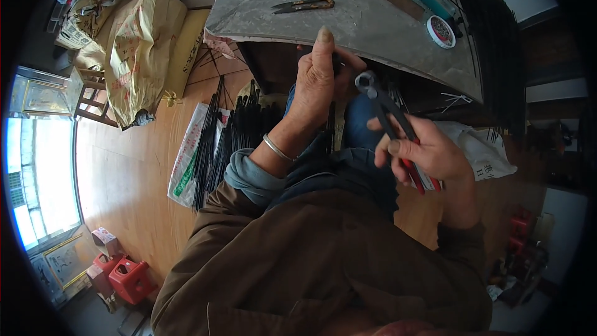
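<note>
Your right hand point(429, 152) gripped the red-handled pincers point(388, 112) near the table's point(373, 25) front edge; your left hand point(317, 84) pinched a small dark piece point(336, 62)

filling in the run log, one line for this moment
left hand: pinching small dark piece | right hand: gripping red-handled pincers | pincer head beside left fingers

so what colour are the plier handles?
Red, seen below the right hand gripping the pliers, in the head view.
</note>
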A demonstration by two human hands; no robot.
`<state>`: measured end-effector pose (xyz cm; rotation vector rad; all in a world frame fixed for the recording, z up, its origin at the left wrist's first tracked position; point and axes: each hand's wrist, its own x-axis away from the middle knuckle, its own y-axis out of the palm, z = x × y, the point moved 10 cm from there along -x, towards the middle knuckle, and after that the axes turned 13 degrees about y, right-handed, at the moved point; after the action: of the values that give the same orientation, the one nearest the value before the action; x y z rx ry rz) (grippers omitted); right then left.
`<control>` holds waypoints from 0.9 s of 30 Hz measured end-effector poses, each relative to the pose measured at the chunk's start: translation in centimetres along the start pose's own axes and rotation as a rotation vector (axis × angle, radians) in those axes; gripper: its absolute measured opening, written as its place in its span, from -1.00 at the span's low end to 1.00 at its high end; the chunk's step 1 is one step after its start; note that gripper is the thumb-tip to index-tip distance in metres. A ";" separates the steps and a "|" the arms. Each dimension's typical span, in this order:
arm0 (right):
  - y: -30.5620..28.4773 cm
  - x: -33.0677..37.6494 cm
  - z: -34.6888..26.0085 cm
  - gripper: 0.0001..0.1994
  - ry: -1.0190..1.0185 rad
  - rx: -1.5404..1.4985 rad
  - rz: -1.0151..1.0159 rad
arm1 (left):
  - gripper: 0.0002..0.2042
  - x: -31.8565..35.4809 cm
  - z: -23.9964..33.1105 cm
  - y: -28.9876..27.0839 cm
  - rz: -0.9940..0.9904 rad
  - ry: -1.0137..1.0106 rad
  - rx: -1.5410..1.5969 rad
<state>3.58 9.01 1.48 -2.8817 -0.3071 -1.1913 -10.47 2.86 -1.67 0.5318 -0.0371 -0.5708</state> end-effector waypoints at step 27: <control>0.3 1.0 1.7 -0.64 0.085 -0.193 -0.087 | -0.30 1.0 -1.6 3.1 -0.199 -0.077 -0.188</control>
<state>5.54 9.00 1.04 -2.9949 -0.3364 -1.4281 -7.78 5.23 -1.63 0.3319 -0.0037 -0.7804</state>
